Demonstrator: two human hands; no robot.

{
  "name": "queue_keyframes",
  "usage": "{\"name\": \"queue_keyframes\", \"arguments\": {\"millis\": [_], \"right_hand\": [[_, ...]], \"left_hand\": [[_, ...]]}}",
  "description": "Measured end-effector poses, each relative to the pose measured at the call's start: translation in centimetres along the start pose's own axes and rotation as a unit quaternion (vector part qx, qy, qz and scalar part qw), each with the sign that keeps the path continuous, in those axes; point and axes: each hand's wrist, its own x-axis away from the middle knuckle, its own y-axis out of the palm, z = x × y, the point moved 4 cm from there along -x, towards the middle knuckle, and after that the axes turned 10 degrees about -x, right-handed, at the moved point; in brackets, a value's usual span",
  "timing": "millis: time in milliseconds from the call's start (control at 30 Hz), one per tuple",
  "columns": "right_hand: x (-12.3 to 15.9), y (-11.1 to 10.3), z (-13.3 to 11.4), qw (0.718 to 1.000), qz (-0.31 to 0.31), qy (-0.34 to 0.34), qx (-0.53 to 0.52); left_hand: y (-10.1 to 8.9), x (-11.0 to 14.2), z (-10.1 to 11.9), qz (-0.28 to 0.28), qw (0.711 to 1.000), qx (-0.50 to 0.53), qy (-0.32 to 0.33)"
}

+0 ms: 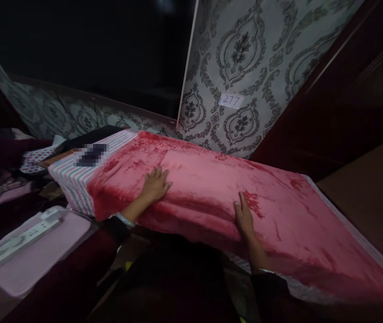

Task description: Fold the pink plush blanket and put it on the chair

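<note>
A red plush blanket is spread over a raised flat surface that runs from the left centre to the lower right. My left hand lies flat on the blanket near its left end, fingers stretched out. My right hand rests palm down on the blanket's near edge, fingers together and extended. Both hands hold nothing. A striped pink and white cloth shows under the blanket at its left end.
A white power strip lies on a pink box at the lower left. Patterned grey wallpaper with a small "277" label stands behind. A dark wooden panel rises at right. Clutter of cloths sits at far left.
</note>
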Motion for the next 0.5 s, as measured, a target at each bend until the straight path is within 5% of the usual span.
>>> {"name": "queue_keyframes", "arguments": {"millis": [133, 300, 400, 500], "right_hand": [[-0.1, -0.5, -0.1, 0.995, 0.028, 0.078, -0.047], [-1.8, -0.8, -1.2, 0.981, 0.025, 0.154, -0.111], [-2.3, -1.2, -1.9, 0.982, 0.034, 0.117, -0.143], [-1.7, -1.6, -1.7, 0.984, 0.046, 0.051, -0.166]], "left_hand": [[0.5, 0.1, -3.3, -0.018, 0.977, 0.194, -0.090], [0.3, -0.6, -4.4, -0.014, 0.885, 0.450, -0.124], [-0.4, -1.0, -4.4, 0.001, 0.856, 0.503, -0.119], [-0.7, -1.1, -5.2, 0.035, 0.861, 0.488, -0.136]]}}
